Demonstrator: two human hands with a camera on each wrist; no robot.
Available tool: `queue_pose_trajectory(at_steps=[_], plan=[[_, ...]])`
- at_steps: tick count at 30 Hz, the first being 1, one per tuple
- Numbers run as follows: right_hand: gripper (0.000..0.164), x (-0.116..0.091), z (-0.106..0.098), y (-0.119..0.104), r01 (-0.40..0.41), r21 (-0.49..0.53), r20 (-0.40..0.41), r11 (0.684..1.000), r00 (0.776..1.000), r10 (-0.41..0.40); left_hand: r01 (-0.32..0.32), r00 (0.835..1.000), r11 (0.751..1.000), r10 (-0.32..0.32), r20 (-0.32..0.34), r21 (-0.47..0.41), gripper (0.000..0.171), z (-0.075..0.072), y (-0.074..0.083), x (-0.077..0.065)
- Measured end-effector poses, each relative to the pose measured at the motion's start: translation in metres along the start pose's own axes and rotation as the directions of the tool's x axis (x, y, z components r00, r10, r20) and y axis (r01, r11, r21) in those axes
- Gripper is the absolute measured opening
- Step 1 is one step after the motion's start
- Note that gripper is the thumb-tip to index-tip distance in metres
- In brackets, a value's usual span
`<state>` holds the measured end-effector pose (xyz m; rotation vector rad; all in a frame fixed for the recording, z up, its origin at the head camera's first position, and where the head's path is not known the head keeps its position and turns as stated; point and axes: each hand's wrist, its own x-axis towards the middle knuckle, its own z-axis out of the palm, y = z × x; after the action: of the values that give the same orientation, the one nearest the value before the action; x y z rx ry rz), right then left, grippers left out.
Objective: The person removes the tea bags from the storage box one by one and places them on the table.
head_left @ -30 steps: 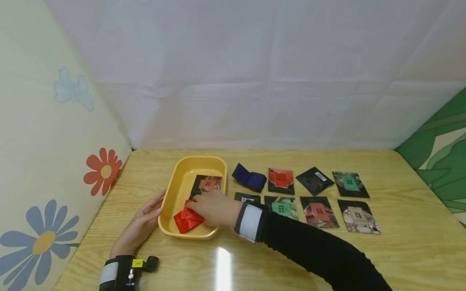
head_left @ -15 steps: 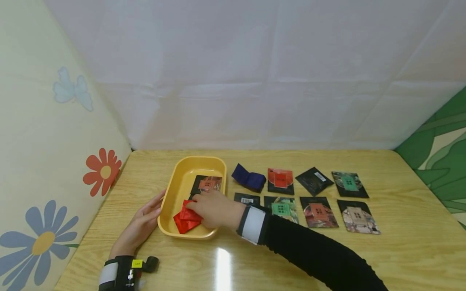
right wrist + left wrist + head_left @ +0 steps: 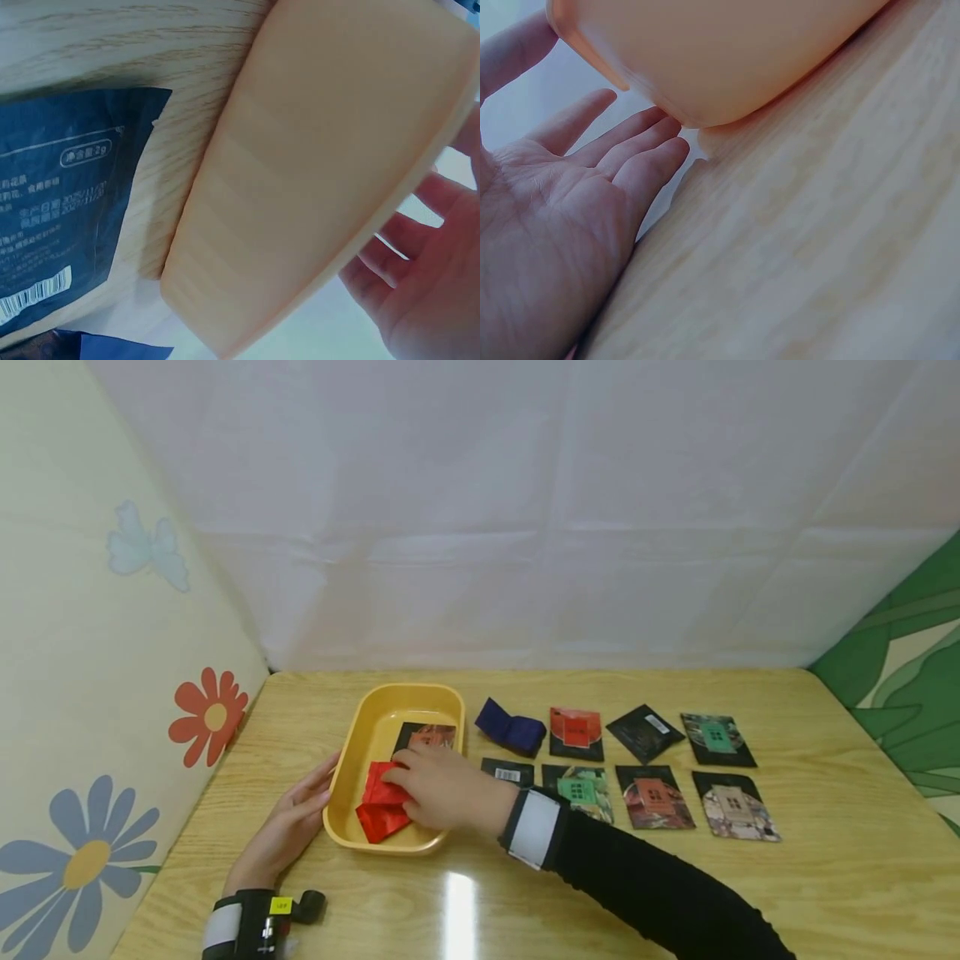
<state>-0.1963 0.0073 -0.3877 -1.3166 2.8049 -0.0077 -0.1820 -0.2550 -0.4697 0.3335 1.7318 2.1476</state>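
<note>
My right hand reaches over the right rim of a yellow tray. Its fingers hold a crumpled, shiny red packet in the near half, the fingertips partly hidden in the right wrist view behind the tray wall. Farther back in the tray lies a black sachet with an orange-red label, its near edge under the hand. My left hand rests against the tray's left side with relaxed fingers. In the left wrist view, the left fingertips meet the tray's outer wall.
Right of the tray, sachets lie in two rows: a folded dark purple one, a red-fronted one, a plain black one, green-labelled ones and several more. A dark barcode sachet lies close beside the tray. White sheeting closes the back.
The red packet has shifted a little away and left, and its upper part shows more. My right wrist has drawn slightly right as the fingers spread. The left hand stays put.
</note>
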Motion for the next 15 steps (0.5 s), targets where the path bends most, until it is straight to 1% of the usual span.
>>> queue_pose_trajectory(at_steps=[4, 9, 15], plan=[[0.044, -0.005, -0.002, 0.001, 0.003, -0.002, -0.060, 1.000, 0.998, -0.003, -0.030, 0.999, 0.999, 0.030, 0.029, -0.030, 0.061, 0.000, -0.001, 0.000], [0.042, -0.012, -0.002, 0.002, -0.002, -0.017, -0.138, 1.000, 0.990, 0.000, -0.023, 1.000, 0.999, 0.024, 0.018, -0.022, 0.061, -0.001, -0.002, 0.000], [0.042, -0.023, -0.004, 0.007, -0.018, -0.024, -0.224, 1.000, 0.974, 0.012, -0.012, 1.000, 1.000, 0.012, 0.008, -0.006, 0.062, -0.001, -0.002, 0.001]])
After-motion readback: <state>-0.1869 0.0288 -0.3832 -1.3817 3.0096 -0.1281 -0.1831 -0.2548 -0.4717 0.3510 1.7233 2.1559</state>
